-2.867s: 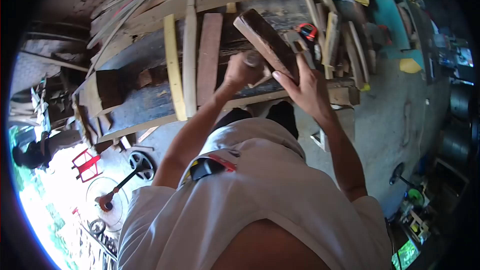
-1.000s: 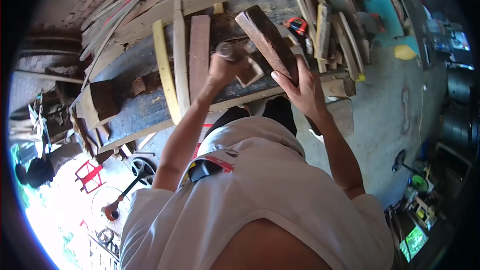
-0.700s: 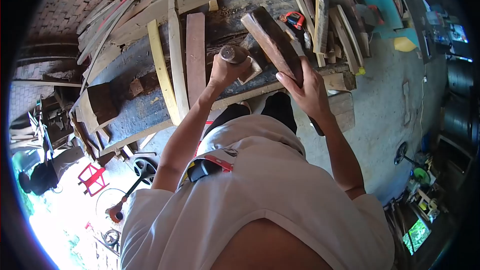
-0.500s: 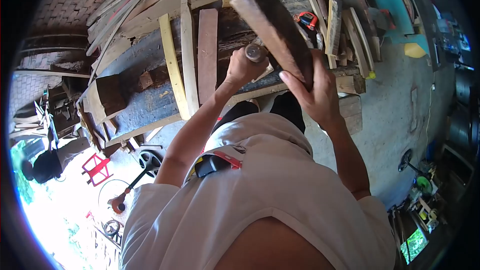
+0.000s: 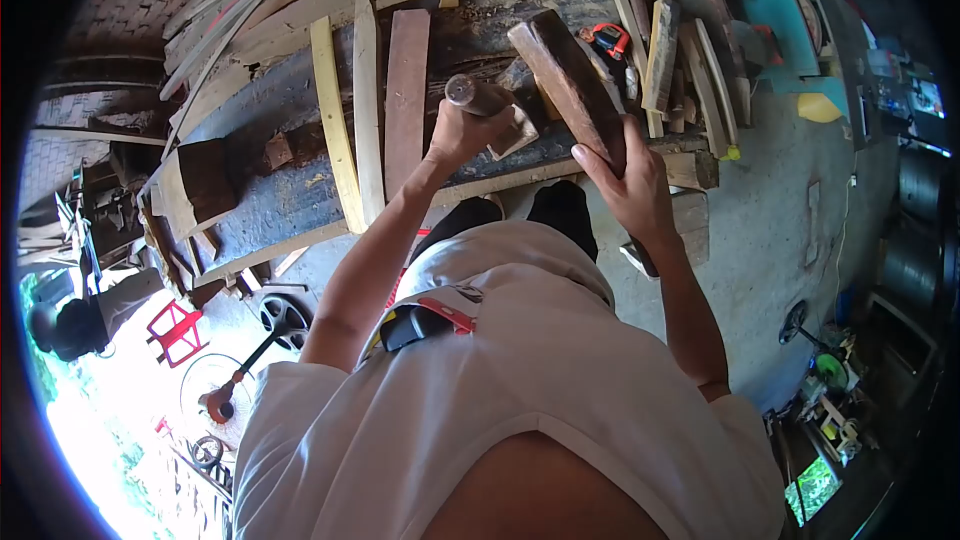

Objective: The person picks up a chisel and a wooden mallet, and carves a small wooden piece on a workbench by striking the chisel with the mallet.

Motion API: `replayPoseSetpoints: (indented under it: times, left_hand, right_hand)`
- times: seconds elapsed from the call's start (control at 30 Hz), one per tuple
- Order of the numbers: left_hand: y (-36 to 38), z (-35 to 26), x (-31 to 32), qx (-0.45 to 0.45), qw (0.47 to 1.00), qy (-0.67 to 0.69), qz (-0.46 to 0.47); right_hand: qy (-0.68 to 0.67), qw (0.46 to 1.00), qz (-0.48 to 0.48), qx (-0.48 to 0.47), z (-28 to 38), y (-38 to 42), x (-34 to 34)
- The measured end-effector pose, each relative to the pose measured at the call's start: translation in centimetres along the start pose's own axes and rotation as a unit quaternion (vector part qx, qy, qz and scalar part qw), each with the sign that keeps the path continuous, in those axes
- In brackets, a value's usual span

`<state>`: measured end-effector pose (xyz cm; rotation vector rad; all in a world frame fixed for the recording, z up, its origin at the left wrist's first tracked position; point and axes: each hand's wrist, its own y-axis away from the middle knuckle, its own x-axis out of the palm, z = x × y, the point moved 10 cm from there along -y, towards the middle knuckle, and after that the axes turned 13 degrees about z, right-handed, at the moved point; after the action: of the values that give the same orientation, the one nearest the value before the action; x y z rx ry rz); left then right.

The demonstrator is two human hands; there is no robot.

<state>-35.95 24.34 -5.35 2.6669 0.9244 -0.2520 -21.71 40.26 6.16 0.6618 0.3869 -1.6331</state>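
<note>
My left hand point(image 5: 462, 132) is closed around a round-ended tool handle point(image 5: 468, 93) that points up toward me. The tool's lower end is hidden behind my fist. Just right of that fist, a small pale wood piece point(image 5: 515, 136) lies on the dark workbench point(image 5: 285, 195). With fingers and thumb wrapped around its near end, my right hand point(image 5: 637, 185) grips a thick brown wooden block point(image 5: 570, 85). The block slants up and away to the left, over the bench and apart from the tool handle.
A yellowish strip point(image 5: 337, 120), a pale strip point(image 5: 367, 110) and a reddish-brown board point(image 5: 407, 90) lie across the bench on the left. Behind the block is an orange-and-black tape measure point(image 5: 608, 38). Several wood offcuts point(image 5: 660, 55) are at the right end.
My right hand has lowered the wooden block toward the bench. My left hand has shifted slightly left, and the tool handle now leans left. The small pale wood piece shows more.
</note>
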Motion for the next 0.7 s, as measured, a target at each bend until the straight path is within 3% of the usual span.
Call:
replayPoseSetpoints:
  times: [0.17, 0.27, 0.37, 0.43, 0.53, 0.6, 0.7]
  left_hand:
    - [-0.5, 0.4, 1.0, 0.012, 0.999, 0.022, 0.021]
    - [-0.7, 2.5, 2.0, -0.018, 0.991, 0.130, 0.020]
    - [-1.3, 3.3, 3.3, 0.003, 0.999, 0.029, 0.015]
    - [-0.6, 0.7, 3.1, 0.074, 0.992, -0.089, -0.053]
    - [-0.4, 1.5, 3.0, 0.059, 0.994, -0.068, -0.062]
    - [-0.4, 0.5, 2.2, 0.071, 0.994, -0.045, -0.075]
    - [-0.2, 1.8, 2.8, 0.002, 0.998, -0.054, -0.044]
  right_hand:
    - [0.014, 1.000, 0.005, 0.012, 0.6, 0.2, -0.5]
    - [-0.052, 0.997, -0.015, -0.058, 4.2, -0.4, -1.9]
    - [-0.074, 0.989, -0.044, -0.118, 7.8, -0.5, -3.2]
    - [-0.034, 0.985, -0.064, -0.159, 8.0, -1.0, -3.0]
    - [0.159, 0.982, 0.094, -0.041, 3.7, -2.2, 2.0]
    - [0.142, 0.985, 0.081, -0.057, 4.2, -2.3, 1.2]
    - [0.067, 0.991, 0.021, -0.114, 5.0, -2.0, 0.8]
